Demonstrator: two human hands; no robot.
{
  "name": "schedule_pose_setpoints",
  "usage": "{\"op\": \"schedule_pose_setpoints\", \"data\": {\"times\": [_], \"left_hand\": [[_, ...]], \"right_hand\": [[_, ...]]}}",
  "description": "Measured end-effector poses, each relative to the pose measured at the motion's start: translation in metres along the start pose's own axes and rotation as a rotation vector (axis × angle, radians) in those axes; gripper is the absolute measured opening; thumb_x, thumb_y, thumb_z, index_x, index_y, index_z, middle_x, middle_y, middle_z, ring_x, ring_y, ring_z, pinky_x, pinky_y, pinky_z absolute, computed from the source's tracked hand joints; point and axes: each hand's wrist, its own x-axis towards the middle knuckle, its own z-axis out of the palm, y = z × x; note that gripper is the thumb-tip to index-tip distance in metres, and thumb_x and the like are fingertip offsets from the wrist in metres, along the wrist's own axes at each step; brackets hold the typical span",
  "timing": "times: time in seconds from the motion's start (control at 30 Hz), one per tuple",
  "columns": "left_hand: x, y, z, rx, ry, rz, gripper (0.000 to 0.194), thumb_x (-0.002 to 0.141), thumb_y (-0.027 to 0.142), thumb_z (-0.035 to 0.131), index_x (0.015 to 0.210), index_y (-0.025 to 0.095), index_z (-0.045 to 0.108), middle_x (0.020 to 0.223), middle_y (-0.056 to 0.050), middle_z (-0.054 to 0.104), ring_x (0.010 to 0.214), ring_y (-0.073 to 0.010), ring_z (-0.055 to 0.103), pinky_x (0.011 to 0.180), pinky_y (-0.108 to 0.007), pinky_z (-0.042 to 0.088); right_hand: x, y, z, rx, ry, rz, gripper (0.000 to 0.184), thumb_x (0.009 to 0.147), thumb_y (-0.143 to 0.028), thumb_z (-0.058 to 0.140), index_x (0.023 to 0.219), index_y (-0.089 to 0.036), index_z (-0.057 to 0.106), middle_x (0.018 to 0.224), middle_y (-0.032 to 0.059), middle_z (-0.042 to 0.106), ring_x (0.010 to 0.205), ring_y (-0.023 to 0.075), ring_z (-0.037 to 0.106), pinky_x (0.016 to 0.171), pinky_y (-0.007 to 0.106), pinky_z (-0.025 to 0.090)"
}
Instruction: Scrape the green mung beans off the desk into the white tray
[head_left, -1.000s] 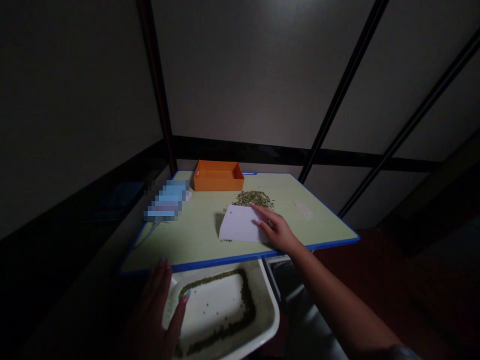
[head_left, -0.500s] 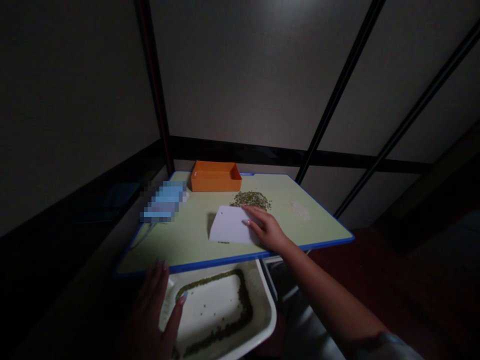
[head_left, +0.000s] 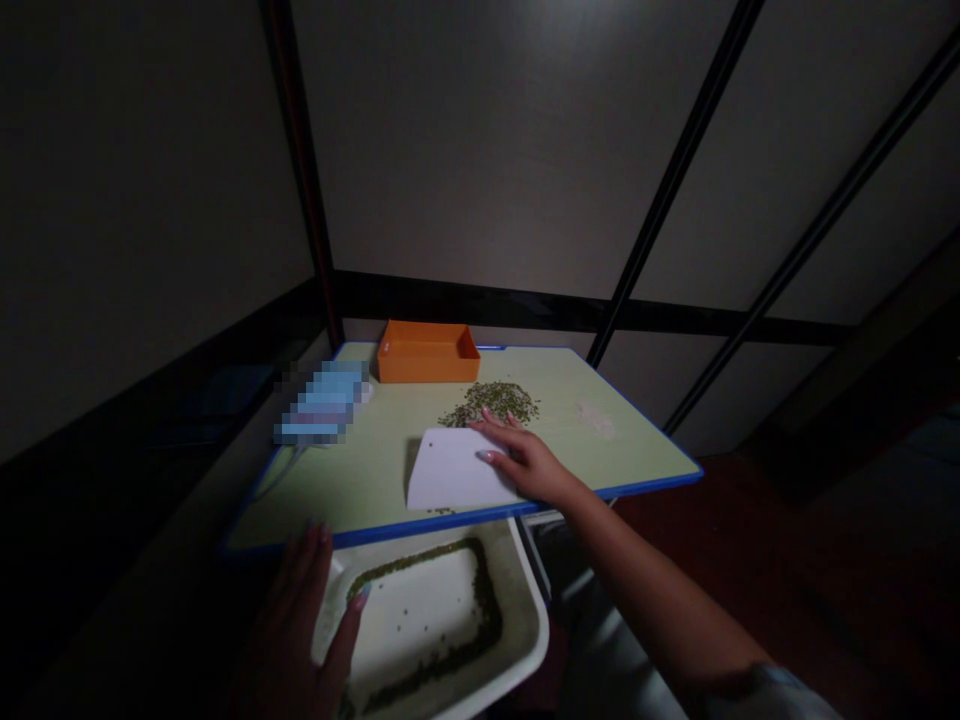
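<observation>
My right hand grips a white flat scraper with a small hole in its corner. The scraper leans on the pale green tabletop near the front edge. A few green grains show by its lower edge. Just beyond the fingers lies a loose pile of small green grains. Below the table's front edge is a white plastic tray, with more green grains along the sides of its floor. My left hand holds the tray's left side, thumb over the inside, other fingers near the table edge; the palm is in shadow.
The green table has a blue edge. An orange open box stands at the back left. A pixelated blue item lies at the left edge. A pale patch marks the right side. Wall panels rise behind.
My right hand has drawn the scraper toward the front edge, uncovering more grains behind it. A few grains now lie close to the edge. My left hand and the tray stay nearly still.
</observation>
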Motion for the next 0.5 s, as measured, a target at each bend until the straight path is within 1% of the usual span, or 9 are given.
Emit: {"op": "schedule_pose_setpoints", "data": {"times": [0.13,0.23,0.4,0.5], "left_hand": [[-0.0004,0.0020,0.0003,-0.002,0.001,-0.002,0.064,0.087,0.047,0.041,0.147,0.029,0.027,0.151,-0.008,0.044,0.139,-0.0272,0.041,0.109,-0.051,0.045],[-0.0009,0.0022,-0.0001,-0.002,-0.027,-0.020,0.065,0.087,0.047,0.041,0.148,0.030,0.025,0.153,-0.008,0.042,0.140,-0.0276,0.039,0.111,-0.052,0.043],[-0.0014,0.0016,-0.0007,-0.013,-0.043,-0.031,0.065,0.088,0.047,0.039,0.148,0.030,0.023,0.154,-0.008,0.040,0.142,-0.0274,0.037,0.112,-0.052,0.042],[-0.0008,0.0020,-0.0010,-0.007,-0.035,-0.023,0.065,0.088,0.047,0.040,0.148,0.030,0.023,0.155,-0.008,0.039,0.142,-0.0270,0.037,0.112,-0.051,0.042]], "right_hand": [[-0.0005,-0.0002,-0.0005,0.002,-0.013,0.001,0.047,0.091,-0.026,0.059,0.138,-0.029,0.053,0.142,0.0076,0.054,0.142,0.0247,0.037,0.119,0.059,0.011],[0.0004,0.0011,-0.0002,0.004,-0.028,0.004,0.047,0.091,-0.026,0.060,0.137,-0.029,0.053,0.143,0.0072,0.054,0.142,0.0247,0.037,0.119,0.059,0.012],[0.0026,0.0042,-0.0003,0.034,-0.055,0.014,0.047,0.092,-0.029,0.059,0.138,-0.031,0.052,0.144,0.0061,0.052,0.144,0.0247,0.034,0.119,0.061,0.010],[0.0023,0.0040,-0.0011,0.074,-0.046,0.018,0.047,0.091,-0.032,0.061,0.137,-0.033,0.053,0.143,0.0050,0.054,0.141,0.0244,0.039,0.119,0.061,0.010]]}}
